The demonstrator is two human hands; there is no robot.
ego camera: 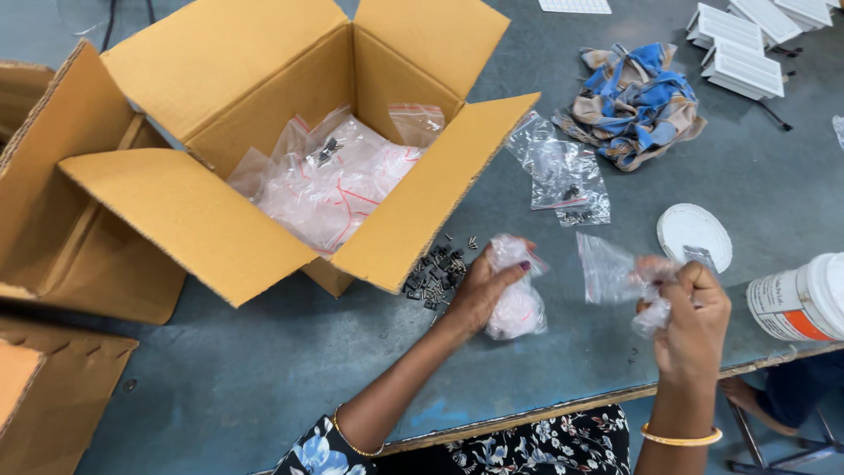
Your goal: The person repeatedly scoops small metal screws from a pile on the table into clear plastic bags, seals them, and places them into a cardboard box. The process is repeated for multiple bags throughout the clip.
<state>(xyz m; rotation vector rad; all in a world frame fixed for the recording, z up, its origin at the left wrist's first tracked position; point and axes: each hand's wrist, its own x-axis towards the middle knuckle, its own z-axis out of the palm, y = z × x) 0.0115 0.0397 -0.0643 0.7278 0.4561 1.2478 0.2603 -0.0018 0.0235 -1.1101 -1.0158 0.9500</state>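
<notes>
My left hand grips a bundle of small clear plastic bags resting on the grey-blue table, just right of a pile of small dark screws. My right hand is closed on one clear zip bag, held up above the table edge. An open cardboard box to the left holds many clear bags with red seal lines.
Two clear bags with screws lie behind my hands. A blue and tan cloth heap, white plastic grilles, a white round lid and a white jar on its side sit to the right. More cardboard boxes stand left.
</notes>
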